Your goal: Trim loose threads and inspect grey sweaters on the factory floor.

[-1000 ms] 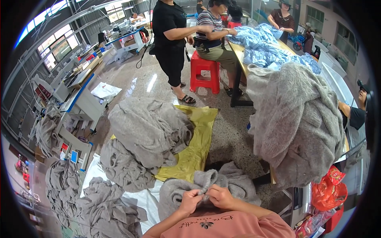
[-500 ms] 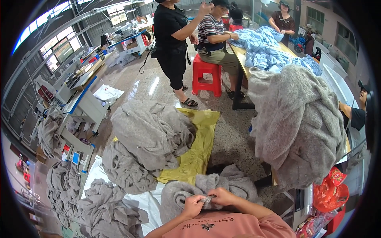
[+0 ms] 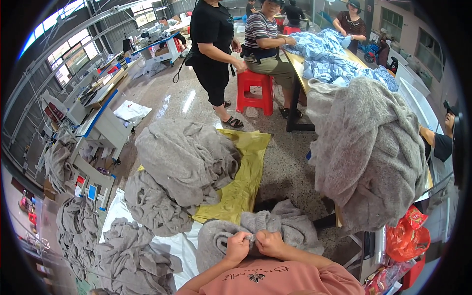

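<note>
A fuzzy grey knitted garment (image 3: pixel 215 241) lies bunched over my lap. Both my left hand (image 3: pixel 238 247) and my right hand (image 3: pixel 270 244) pinch a small bit of its edge, close together just in front of my chest. The fingers of each are curled closed, and a lighter scrap of knit shows between them. More folds of grey knit (image 3: pixel 291 221) spill past my right hand. What lies under my fists is hidden.
Grey knit heaps (image 3: pixel 184 157) rest on a yellow sheet (image 3: pixel 250 162) and a white sheet (image 3: pixel 184 263). A tall grey pile (image 3: pixel 368 147) covers the table at right, beside blue striped cloth (image 3: pixel 324 54). People stand and sit around a red stool (image 3: pixel 254 96). A red bag (image 3: pixel 405 238) hangs right.
My fists have turned and drawn closer together on the knit edge, with the fingers more tightly curled. The standing person in black has lowered a raised arm.
</note>
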Motion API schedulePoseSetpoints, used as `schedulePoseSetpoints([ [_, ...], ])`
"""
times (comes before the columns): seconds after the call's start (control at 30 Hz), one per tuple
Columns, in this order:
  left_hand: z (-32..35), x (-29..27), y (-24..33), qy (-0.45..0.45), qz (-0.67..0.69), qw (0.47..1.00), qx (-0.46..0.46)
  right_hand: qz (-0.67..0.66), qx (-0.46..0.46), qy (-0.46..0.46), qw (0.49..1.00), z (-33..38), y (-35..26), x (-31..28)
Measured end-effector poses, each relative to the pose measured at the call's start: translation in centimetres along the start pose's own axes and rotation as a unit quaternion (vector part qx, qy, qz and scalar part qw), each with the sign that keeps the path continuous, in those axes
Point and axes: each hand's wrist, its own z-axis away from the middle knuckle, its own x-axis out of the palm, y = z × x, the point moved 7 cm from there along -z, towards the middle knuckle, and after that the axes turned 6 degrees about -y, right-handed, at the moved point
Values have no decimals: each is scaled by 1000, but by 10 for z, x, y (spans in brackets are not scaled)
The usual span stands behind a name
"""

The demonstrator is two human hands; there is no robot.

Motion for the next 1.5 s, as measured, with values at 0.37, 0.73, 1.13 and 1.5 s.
schedulePoseSetpoints([
  [0.37, -4, -4, 5, 74, 116, 990, -38, -344, 106, -77, 930, -16, 28, 1],
  [0.73, -6, -6, 18, 48, -24, 996, 66, -172, 50, -35, 983, -16, 13, -6],
  [1.13, -2, -8, 12, 108, 47, 992, -52, -162, 9, 86, 983, -14, -15, -32],
  [1.5, -24, -5, 10, -23, -52, 997, 58, -451, 210, 124, 858, -19, 45, -54],
])
